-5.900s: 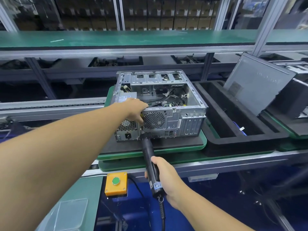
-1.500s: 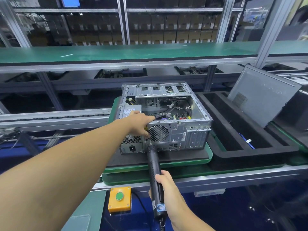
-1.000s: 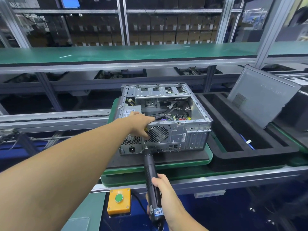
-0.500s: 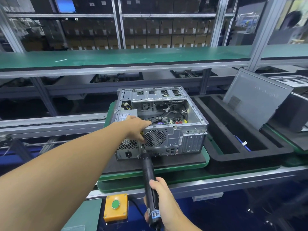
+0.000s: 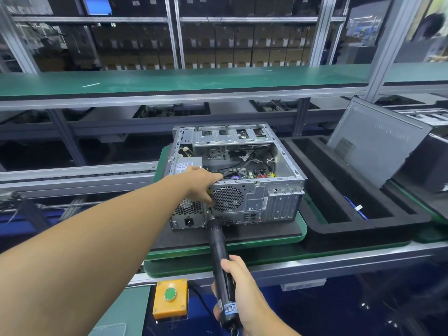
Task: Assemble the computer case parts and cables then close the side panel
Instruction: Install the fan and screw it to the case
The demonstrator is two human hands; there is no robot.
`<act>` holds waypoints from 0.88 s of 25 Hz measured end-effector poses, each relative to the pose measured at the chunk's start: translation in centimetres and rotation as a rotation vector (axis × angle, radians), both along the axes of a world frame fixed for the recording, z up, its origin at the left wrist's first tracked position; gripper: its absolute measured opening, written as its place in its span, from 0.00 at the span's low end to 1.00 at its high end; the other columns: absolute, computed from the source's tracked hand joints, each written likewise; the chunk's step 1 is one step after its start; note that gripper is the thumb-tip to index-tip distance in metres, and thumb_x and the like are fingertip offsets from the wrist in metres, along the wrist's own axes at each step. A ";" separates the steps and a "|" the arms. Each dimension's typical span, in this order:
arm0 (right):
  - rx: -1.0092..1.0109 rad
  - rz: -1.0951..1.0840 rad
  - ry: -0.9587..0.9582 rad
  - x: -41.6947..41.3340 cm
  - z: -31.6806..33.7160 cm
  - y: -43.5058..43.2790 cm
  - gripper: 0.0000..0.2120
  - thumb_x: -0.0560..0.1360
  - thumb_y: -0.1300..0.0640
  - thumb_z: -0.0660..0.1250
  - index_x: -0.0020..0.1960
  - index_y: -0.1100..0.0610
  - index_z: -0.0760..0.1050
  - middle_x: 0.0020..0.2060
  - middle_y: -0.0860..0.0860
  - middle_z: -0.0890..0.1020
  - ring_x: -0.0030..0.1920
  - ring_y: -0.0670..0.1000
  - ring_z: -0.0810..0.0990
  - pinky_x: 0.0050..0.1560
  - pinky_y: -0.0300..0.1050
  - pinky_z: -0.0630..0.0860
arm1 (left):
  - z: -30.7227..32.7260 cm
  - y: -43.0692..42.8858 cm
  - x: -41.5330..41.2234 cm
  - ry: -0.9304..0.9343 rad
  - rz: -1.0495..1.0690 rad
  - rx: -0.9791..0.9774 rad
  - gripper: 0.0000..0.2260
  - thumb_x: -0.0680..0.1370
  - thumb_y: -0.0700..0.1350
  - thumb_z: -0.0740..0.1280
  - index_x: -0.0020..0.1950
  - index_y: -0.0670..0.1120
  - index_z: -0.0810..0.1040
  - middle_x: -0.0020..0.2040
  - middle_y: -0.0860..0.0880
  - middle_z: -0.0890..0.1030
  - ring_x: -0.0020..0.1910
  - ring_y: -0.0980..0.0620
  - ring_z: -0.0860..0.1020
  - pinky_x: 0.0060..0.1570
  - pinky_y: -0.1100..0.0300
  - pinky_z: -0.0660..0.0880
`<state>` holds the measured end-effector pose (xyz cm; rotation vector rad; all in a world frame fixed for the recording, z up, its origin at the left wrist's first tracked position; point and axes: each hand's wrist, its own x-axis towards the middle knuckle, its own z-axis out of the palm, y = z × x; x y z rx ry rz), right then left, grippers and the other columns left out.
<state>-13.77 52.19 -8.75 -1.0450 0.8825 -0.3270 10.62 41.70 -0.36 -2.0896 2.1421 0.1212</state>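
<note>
An open silver computer case lies on its side on a green pallet, its rear panel facing me and cables showing inside. My left hand grips the case's top rear edge, with fingers curled down over the rear panel beside the fan grille. My right hand holds a black electric screwdriver. Its tip touches the rear panel between the power supply and the fan grille. The grey side panel leans upright at the right, apart from the case.
A black foam tray lies right of the pallet with a blue cable in it. An orange box with a green button sits at the near bench edge. A green shelf runs above the conveyor rail.
The screwdriver tip has stayed on the rear panel near the fan grille, shifting slightly. My left hand keeps its hold on the case edge. Mostly the camera view has shifted.
</note>
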 end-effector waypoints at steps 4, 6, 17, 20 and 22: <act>0.017 -0.006 -0.013 0.0 0.1 0.1 0.09 0.83 0.51 0.60 0.61 0.52 0.73 0.43 0.58 0.76 0.38 0.55 0.76 0.40 0.50 0.74 | -0.1 0.0 0.0 -0.008 -0.004 -0.009 0.28 0.72 0.57 0.73 0.66 0.47 0.68 0.53 0.50 0.80 0.54 0.46 0.75 0.65 0.47 0.61; 0.012 -0.006 -0.005 0.0 0.1 0.1 0.10 0.83 0.51 0.60 0.62 0.51 0.73 0.43 0.58 0.76 0.37 0.54 0.75 0.39 0.49 0.74 | -0.1 0.0 0.1 0.002 -0.006 -0.011 0.25 0.72 0.56 0.73 0.62 0.48 0.69 0.50 0.51 0.79 0.51 0.47 0.74 0.65 0.47 0.61; 0.163 -0.023 -0.033 0.3 1.6 0.4 0.11 0.83 0.49 0.62 0.57 0.56 0.73 0.45 0.61 0.74 0.28 0.55 0.75 0.28 0.44 0.74 | 0.2 0.3 -0.3 -0.009 0.003 -0.015 0.18 0.73 0.54 0.73 0.54 0.51 0.66 0.39 0.57 0.72 0.47 0.49 0.71 0.66 0.48 0.60; 0.268 -0.038 -0.038 0.4 2.6 0.1 0.18 0.81 0.47 0.64 0.59 0.62 0.73 0.42 0.61 0.74 0.27 0.55 0.75 0.26 0.42 0.74 | 0.3 0.4 -0.4 0.003 0.012 -0.012 0.19 0.73 0.55 0.73 0.52 0.53 0.65 0.41 0.56 0.72 0.47 0.49 0.70 0.65 0.48 0.60; 0.274 -0.036 -0.044 0.4 2.7 -0.1 0.17 0.81 0.47 0.64 0.58 0.62 0.72 0.42 0.61 0.74 0.27 0.55 0.74 0.26 0.41 0.73 | 0.5 0.3 -0.5 0.020 0.020 0.000 0.19 0.73 0.56 0.73 0.52 0.53 0.65 0.39 0.58 0.71 0.47 0.49 0.69 0.64 0.48 0.60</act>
